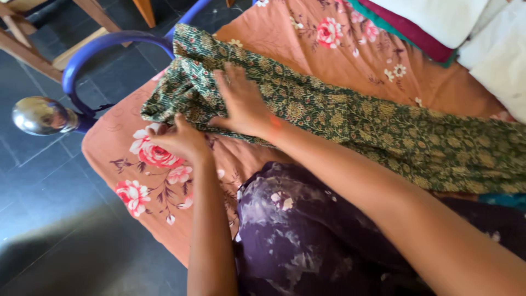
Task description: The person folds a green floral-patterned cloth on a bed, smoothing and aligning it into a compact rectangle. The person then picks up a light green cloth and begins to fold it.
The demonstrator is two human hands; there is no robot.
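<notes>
The left hand (181,140) closes over the near edge of a green patterned garment (350,118), but its fingertips curl under the cloth and out of sight, so how firmly it pinches cannot be told. The right hand (241,104) lies flat and spread on top of the same garment, just beyond the left hand, palm down, pressing rather than gripping. The garment stretches away to the right of both hands and is cut off by the picture's edge. Under the hands lies a peach bedsheet (137,164) with pink flowers; nearer the person, purple mottled clothing (307,235) hides part of it. Far right of the hands, white pillows (493,44) are only partly in view. Left of the left hand stands a blue metal bed frame (87,52) with a shiny round knob (41,115), above a dark tiled floor (44,186); wooden furniture legs (33,38) show beyond, mostly cropped.
</notes>
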